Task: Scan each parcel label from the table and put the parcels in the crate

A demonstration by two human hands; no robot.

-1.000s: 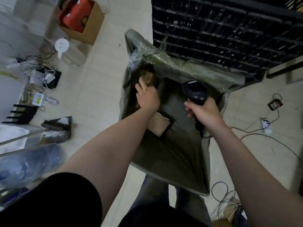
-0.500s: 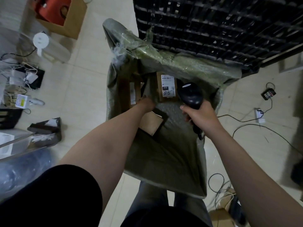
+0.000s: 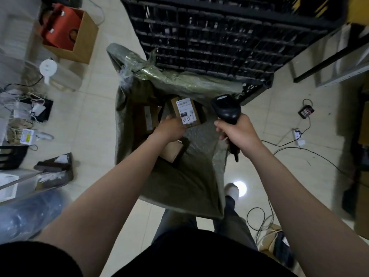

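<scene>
A green-lined container (image 3: pixel 179 182) stands on the floor below me with brown cardboard parcels inside. My left hand (image 3: pixel 171 128) grips one small parcel (image 3: pixel 186 111) by its near end, its white label facing up. My right hand (image 3: pixel 237 132) grips a black barcode scanner (image 3: pixel 226 110), whose head sits just right of that parcel. Another labelled parcel (image 3: pixel 148 118) stands at the container's left side. A plain brown parcel (image 3: pixel 172 151) lies under my left wrist. A big black lattice crate (image 3: pixel 229 31) stands behind the container.
An open cardboard box (image 3: pixel 79 37) holding a red bag sits at the far left. Cables, a power strip (image 3: pixel 297 134) and small devices lie on the tiled floor on both sides. A clear plastic bag (image 3: pixel 26 214) lies near my left leg.
My left hand has taken hold of the labelled parcel inside the container and lifted it with the label up. The scanner in my right hand has stayed close beside it.
</scene>
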